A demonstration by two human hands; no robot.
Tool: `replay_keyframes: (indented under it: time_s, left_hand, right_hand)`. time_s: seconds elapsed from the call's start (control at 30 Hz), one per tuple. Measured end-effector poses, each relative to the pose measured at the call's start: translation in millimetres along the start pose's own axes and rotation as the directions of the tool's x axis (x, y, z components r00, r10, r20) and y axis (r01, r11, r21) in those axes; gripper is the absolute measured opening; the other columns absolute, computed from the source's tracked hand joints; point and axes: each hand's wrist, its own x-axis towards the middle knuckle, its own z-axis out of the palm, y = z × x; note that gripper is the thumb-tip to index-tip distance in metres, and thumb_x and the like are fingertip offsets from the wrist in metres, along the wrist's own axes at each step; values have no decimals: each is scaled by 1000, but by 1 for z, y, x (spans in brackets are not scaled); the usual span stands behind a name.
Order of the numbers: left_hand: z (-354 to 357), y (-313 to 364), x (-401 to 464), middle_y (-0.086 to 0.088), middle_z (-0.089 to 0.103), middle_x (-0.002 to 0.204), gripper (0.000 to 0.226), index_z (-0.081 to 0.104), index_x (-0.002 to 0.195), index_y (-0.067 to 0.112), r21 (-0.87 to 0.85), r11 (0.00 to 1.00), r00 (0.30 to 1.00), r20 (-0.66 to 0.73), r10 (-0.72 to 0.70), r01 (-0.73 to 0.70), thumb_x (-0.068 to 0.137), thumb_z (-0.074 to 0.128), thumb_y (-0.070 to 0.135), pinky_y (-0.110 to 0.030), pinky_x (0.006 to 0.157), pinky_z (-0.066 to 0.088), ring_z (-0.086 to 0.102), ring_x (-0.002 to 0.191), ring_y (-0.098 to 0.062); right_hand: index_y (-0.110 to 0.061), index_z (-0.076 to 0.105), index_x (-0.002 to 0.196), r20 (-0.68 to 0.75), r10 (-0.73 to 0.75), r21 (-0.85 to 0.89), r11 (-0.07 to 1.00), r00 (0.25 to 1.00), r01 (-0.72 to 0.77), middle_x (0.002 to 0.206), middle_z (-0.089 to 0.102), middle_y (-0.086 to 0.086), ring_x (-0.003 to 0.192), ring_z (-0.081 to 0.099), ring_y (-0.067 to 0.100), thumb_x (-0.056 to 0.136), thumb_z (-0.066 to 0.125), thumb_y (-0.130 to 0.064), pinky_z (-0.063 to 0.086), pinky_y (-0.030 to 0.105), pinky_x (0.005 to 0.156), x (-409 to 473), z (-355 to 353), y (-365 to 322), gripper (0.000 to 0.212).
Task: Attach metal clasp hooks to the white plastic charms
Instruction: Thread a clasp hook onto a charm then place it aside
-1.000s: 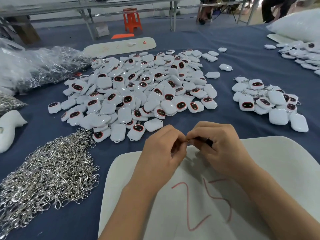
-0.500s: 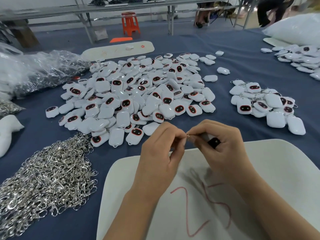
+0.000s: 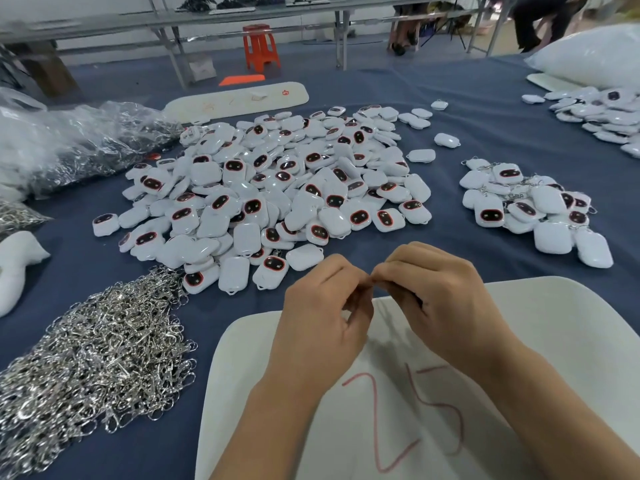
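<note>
L hand [image 3: 322, 306] + R hand [image 3: 436, 292] pinching sth tiny btwn fingertips, item hidden | over white board [image 3: 554, 341] | charm pile [image 3: 277, 188] behind | clasp hooks [image 3: 97, 351] lying at left

I have both forearms angled inward, my left grip [image 3: 323, 306] and right grip [image 3: 438, 292] curled, fingertips meeting in a pinch.

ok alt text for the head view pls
Two hands, left hand and right hand, pinch something small together over a white board. Behind lie a big pile of white charms, a smaller pile and metal clasp hooks.
</note>
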Motion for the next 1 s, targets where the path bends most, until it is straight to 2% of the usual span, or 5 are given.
replay_keyframes:
  time_s: [0.2,0.4,0.57,0.83,1.0]
  left_hand:
    - [-1,-2,3,8,62,87,14,69,87,15,-96,995,998,-70,6,-13,91,67,2,-33,64,52,61,80,-16]
    - [-2,2,4,8,62,89,14,69,88,11,-102,994,994,-106,27,-38,93,67,-1,-27,67,51,61,82,-14]
    - [0,6,4,6,64,88,11,70,88,9,-142,989,984,-180,18,-44,94,66,1,-21,69,52,63,82,-15]
    - [-1,6,4,9,63,89,13,73,89,12,-164,986,988,-153,9,-35,92,67,1,-22,68,52,63,83,-16]
    - [-4,2,4,8,65,90,12,73,91,13,-128,991,996,-89,22,-33,94,70,1,-23,70,51,63,85,-14]
  right_hand:
    - [-17,79,94,18,328,402,863,944,-308,86,74,-7,81,68,22,91,77,-1,53,40,72,-2,4,0,16]
    - [-26,80,90,97,420,512,756,902,-407,70,70,-12,57,55,7,94,78,-12,42,15,57,-3,3,-1,15]
    - [-28,80,88,118,452,603,675,884,-426,61,65,-12,52,51,5,92,79,-16,40,13,55,-3,5,-5,13]
    - [-18,76,88,-2,416,590,735,909,-335,78,72,-2,61,60,9,91,78,-6,44,14,61,-3,2,-8,12]
    - [-13,75,86,-10,267,316,915,964,-250,77,64,-3,68,60,19,88,79,0,47,30,61,-1,-2,-3,14]
